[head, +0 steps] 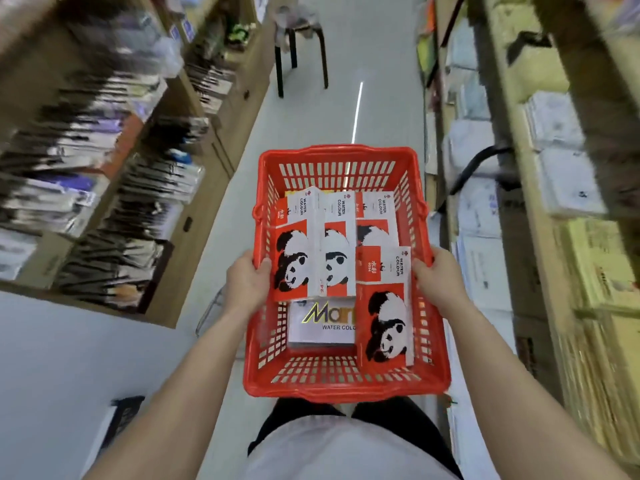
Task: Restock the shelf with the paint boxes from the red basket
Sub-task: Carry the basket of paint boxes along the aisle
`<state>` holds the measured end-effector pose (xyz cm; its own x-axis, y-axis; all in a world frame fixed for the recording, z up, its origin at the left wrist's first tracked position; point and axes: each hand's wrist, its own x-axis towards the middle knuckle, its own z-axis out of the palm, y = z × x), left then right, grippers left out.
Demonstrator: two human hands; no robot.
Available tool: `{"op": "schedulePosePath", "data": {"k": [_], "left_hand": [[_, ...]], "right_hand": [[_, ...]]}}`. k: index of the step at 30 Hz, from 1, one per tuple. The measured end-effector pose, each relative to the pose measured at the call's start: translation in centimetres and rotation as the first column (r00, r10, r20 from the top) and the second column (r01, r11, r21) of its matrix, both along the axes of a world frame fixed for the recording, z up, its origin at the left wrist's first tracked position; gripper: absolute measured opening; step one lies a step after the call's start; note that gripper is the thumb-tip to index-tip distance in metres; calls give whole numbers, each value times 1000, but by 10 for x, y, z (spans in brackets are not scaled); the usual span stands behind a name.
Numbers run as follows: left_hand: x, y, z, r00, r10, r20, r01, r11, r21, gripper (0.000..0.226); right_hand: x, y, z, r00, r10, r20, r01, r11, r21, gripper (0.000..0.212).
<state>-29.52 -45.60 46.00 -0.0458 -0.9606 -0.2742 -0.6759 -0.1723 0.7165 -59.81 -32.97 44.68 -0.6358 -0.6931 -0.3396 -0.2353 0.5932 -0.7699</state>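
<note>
In a narrow aisle between blurred shelves, a red basket (pixel 346 386) is carried at waist height — the left hand (pixel 246 284) curled around its left rim, the right hand (pixel 437 280) curled around its right rim. Inside lie the paint boxes (pixel 332 258), red and white with panda prints, overlapping one another; a white watercolour box (pixel 320 323) sits partly beneath them. A dark stool (pixel 301 50) stands farther down the pale floor (pixel 311 116).
</note>
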Motion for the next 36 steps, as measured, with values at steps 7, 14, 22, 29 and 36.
{"op": "schedulePosePath", "data": {"k": [7, 14, 22, 29, 36], "left_hand": [[-86, -163, 5, 999, -16, -41, 17, 999, 31, 20], [-179, -318, 0, 998, 60, -25, -57, 994, 95, 18], [-265, -511, 14, 993, 99, -61, -94, 992, 81, 15], [-325, -719, 4, 990, 86, -111, -76, 993, 86, 16], [-376, -909, 26, 990, 82, -114, -71, 993, 93, 16]], "right_hand": [[-84, -156, 9, 1000, 10, 30, -9, 999, -43, 12], [-187, -330, 3, 985, 107, 139, -103, 994, -32, 7], [-278, -534, 22, 984, 132, 116, -131, 991, -20, 5], [-327, -736, 32, 991, 117, 65, -116, 993, -20, 20], [-374, -919, 56, 994, 106, 12, -106, 994, -8, 16]]}}
